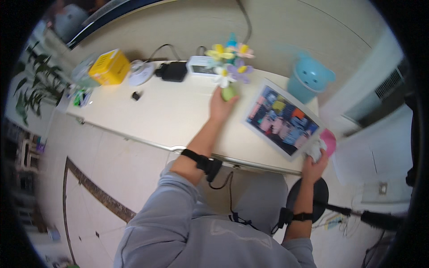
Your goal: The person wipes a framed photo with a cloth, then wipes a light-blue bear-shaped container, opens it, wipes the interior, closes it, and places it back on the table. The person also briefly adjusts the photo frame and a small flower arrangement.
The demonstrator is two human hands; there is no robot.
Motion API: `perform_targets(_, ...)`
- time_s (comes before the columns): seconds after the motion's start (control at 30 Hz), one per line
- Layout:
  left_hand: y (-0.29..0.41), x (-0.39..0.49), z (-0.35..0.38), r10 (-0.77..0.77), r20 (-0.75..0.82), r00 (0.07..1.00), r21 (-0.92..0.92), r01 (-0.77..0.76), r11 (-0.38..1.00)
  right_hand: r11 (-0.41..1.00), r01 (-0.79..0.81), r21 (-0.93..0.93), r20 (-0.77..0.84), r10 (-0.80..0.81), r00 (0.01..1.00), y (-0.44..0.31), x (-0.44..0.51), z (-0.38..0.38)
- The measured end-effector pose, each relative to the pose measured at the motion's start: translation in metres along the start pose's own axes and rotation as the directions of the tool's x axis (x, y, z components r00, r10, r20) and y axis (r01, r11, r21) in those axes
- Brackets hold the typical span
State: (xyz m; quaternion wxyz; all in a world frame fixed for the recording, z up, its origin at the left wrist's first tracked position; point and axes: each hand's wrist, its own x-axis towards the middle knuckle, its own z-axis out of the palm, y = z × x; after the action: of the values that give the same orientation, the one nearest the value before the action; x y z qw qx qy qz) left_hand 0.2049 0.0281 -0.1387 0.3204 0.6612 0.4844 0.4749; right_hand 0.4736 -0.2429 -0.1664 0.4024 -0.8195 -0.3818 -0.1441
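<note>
My left hand (pixel 221 106) grips a small green vase (pixel 229 93) with artificial flowers (pixel 231 63) in yellow, pink, purple and white, above the back half of a white tabletop (pixel 161 114). At the right end, my right hand (pixel 315 167) is closed around a crumpled white cloth or tissue (pixel 316 150). A pink object (pixel 328 142) touches or lies right beside that cloth; its kind is unclear. Between my hands a white-framed picture (pixel 283 120) lies tilted, its lower right corner near my right hand. The view is slightly blurred.
A light-blue bin with ears (pixel 306 78) stands at the back right. Along the wall are a white box (pixel 201 66), a black adapter (pixel 172 71), a white round device (pixel 140 72) and a yellow box (pixel 110 67). A small black item (pixel 136 95) lies further forward. A potted plant (pixel 40 80) stands left.
</note>
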Motion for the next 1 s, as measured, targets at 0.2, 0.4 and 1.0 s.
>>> perform_targets(0.2,-0.040,0.009,-0.102,0.244,-0.509,0.826,0.354,-0.058,0.933,0.997,0.070,0.033,-0.012,-0.070,0.997,0.000,0.003,-0.001)
perform_targets(0.4,-0.119,0.069,-0.268,-0.018,-0.531,0.847,0.707,0.454,0.542,1.000,0.014,-0.022,0.011,-0.014,1.000,-0.001,0.004,-0.001)
perform_targets(1.0,0.162,-0.035,-0.060,0.645,0.328,0.690,0.084,-0.702,0.707,1.000,0.015,0.002,-0.019,-0.015,1.000,-0.013,0.006,-0.008)
